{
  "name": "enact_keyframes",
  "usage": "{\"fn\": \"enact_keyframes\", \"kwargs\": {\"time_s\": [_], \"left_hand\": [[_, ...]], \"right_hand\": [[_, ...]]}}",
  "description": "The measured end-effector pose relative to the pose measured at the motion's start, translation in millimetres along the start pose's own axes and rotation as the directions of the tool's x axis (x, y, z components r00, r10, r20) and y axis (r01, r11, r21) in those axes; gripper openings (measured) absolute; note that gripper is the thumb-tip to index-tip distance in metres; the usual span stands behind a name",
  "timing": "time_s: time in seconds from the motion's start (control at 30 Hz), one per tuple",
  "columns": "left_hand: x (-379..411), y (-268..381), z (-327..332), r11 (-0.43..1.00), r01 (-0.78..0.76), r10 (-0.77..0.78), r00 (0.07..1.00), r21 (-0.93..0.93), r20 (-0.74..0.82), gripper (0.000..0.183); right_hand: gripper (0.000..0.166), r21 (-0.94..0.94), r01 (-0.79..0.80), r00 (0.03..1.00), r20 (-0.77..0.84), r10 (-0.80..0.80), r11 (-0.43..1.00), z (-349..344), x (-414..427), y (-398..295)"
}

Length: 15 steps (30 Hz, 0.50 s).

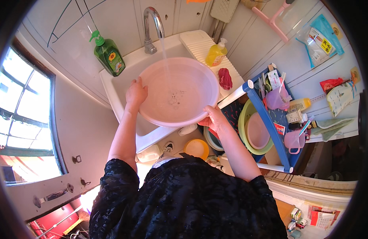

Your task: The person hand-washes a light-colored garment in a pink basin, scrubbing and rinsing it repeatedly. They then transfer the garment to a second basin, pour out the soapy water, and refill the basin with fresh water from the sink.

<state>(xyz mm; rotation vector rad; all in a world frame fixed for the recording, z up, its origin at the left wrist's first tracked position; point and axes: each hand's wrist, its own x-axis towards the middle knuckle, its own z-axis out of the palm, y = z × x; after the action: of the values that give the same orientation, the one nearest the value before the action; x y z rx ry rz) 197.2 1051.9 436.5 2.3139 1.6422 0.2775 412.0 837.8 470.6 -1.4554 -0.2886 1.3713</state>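
Observation:
A pink plastic basin [179, 92] rests over the white sink [130, 62], with water running into it from a chrome gooseneck faucet [154, 22]. My left hand [137, 93] is on the basin's left rim, thumb on the inner side and the other fingers largely hidden. At the lower right, my right hand [213, 120] grips the rim, with the thumb on top and fingers beneath. Small dark specks or bubbles show near the middle of the water. A dark red cloth [225, 79] lies on the ribbed washboard [202, 44] right of the basin, near a yellow pump bottle [216, 53].
A green pump bottle [110, 56] stands on the sink's left corner. At the right, a blue and white shelf rack [269, 125] carries cups and toiletries, with green and pink basins [257, 131] below. A yellow basin [196, 149] and a white jug [149, 153] are on the floor.

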Motion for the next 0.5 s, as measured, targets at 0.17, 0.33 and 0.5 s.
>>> {"fn": "enact_keyframes", "kwargs": {"time_s": [0.17, 0.33, 0.5], "left_hand": [[0.9, -1.1, 1.1, 1.0, 0.006, -0.006, 1.0, 0.003, -0.003, 0.053], [0.3, -0.2, 0.7, 1.0, 0.003, -0.003, 1.0, 0.001, -0.007, 0.052], [-1.1, 2.0, -3.2, 1.0, 0.01, -0.01, 1.0, -0.002, 0.002, 0.05]], "right_hand": [[0.054, -0.009, 0.004, 1.0, 0.017, -0.004, 1.0, -0.5, -0.2, -1.1], [0.052, 0.006, 0.006, 1.0, 0.008, -0.006, 1.0, -0.7, 0.6, -0.3], [0.051, 0.0, 0.003, 1.0, 0.007, -0.003, 1.0, 1.6, -1.4, -2.4]]}}
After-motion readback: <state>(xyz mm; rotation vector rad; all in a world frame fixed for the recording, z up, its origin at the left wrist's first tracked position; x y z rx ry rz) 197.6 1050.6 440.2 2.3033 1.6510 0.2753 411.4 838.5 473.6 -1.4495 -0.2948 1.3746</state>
